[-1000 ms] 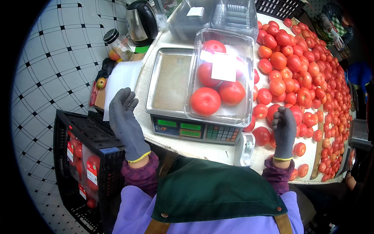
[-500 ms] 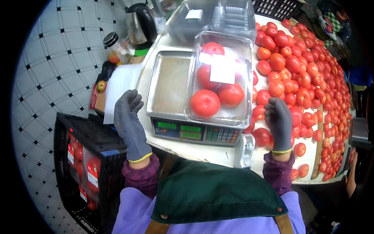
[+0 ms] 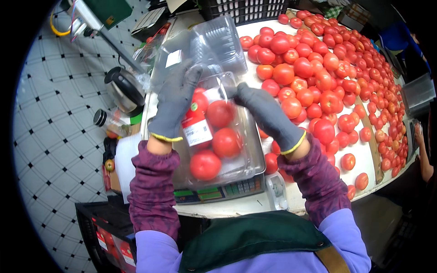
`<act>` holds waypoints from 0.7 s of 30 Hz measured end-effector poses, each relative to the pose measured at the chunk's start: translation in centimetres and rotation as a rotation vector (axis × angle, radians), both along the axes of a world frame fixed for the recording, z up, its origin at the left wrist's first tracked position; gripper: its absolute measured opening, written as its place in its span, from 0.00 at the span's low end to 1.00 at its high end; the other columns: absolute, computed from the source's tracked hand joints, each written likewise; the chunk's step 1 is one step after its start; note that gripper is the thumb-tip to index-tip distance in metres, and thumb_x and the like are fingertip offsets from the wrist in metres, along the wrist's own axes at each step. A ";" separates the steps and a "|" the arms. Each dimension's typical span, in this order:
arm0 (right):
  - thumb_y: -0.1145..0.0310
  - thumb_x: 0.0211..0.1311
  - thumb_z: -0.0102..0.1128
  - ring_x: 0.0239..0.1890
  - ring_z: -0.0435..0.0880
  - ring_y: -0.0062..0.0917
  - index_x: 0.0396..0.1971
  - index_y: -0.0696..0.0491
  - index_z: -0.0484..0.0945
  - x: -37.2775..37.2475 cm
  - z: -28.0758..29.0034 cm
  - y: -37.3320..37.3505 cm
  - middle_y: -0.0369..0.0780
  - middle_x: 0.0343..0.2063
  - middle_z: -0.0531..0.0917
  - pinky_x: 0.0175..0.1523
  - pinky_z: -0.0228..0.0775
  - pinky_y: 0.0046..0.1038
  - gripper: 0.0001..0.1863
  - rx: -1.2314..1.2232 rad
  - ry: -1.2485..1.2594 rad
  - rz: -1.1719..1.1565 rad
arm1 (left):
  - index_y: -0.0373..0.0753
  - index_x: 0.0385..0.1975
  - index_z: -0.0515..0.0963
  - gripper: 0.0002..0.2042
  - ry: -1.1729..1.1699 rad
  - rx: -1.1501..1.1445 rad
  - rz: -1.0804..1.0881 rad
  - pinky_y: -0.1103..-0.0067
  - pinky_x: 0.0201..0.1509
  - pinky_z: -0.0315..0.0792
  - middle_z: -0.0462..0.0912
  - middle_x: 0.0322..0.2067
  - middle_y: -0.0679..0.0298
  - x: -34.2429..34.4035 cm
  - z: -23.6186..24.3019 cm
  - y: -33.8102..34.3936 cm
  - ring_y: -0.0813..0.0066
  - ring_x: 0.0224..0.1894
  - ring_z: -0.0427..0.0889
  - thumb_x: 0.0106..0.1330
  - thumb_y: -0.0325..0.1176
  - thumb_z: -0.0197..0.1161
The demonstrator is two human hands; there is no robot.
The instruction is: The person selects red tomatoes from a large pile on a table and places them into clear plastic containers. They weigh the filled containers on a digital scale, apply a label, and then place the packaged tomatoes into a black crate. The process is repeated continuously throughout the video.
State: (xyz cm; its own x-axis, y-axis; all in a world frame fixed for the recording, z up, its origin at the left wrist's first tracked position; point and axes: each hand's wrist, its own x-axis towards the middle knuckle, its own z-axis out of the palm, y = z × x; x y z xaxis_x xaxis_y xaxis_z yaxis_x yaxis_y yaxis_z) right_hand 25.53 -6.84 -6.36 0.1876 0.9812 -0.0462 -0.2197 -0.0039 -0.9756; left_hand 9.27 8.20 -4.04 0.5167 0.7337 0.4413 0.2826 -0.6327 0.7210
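A clear plastic container (image 3: 243, 154) of large red tomatoes (image 3: 205, 164) and a red-and-white label (image 3: 198, 134) lies on the scale (image 3: 214, 193). My left hand (image 3: 175, 100), in a grey glove, reaches over its far left corner, fingertips blurred; their grip is unclear. My right hand (image 3: 266, 113), also gloved, has its fingers closed on the container's far right rim, beside a pale strip whose nature I cannot make out. Stacked clear containers (image 3: 214, 41) stand just beyond my fingers.
Loose tomatoes (image 3: 332, 102) cover the table's right side. A black crate (image 3: 246, 10) is at the back. A kettle (image 3: 123, 91), jar (image 3: 109, 122) and metal pole (image 3: 118, 48) are left. Another crate (image 3: 84, 218) holds packed tomatoes below. Someone's hand (image 3: 419, 134) shows far right.
Both hands have moved forward and inward onto the container's far end. A red label now shows among the tomatoes. The view has shifted, with the scene lower and further left.
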 end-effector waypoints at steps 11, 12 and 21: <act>0.71 0.42 0.58 0.33 0.78 0.42 0.34 0.52 0.74 1.4 -2.2 2.3 0.44 0.31 0.76 0.36 0.69 0.40 0.14 0.474 -1.182 0.273 | 0.37 0.22 0.72 0.27 -0.678 -0.550 -0.249 0.72 0.40 0.68 0.67 0.16 0.66 -0.6 1.2 3.8 0.71 0.19 0.65 0.70 0.57 0.43; 0.70 0.43 0.58 0.33 0.78 0.42 0.36 0.51 0.75 1.4 -2.3 2.4 0.44 0.31 0.76 0.35 0.69 0.41 0.15 0.462 -1.223 0.304 | 0.37 0.26 0.74 0.26 -0.709 -0.515 -0.631 0.68 0.43 0.71 0.66 0.17 0.67 -2.6 1.3 5.9 0.69 0.19 0.65 0.70 0.56 0.43; 0.67 0.52 0.55 0.32 0.78 0.40 0.44 0.44 0.75 0.5 -3.0 3.2 0.43 0.36 0.76 0.33 0.69 0.40 0.17 0.411 -1.431 0.349 | 0.35 0.22 0.75 0.31 -0.881 -0.789 -0.406 0.66 0.55 0.63 0.67 0.21 0.62 -4.9 -0.5 6.5 0.68 0.30 0.66 0.68 0.60 0.40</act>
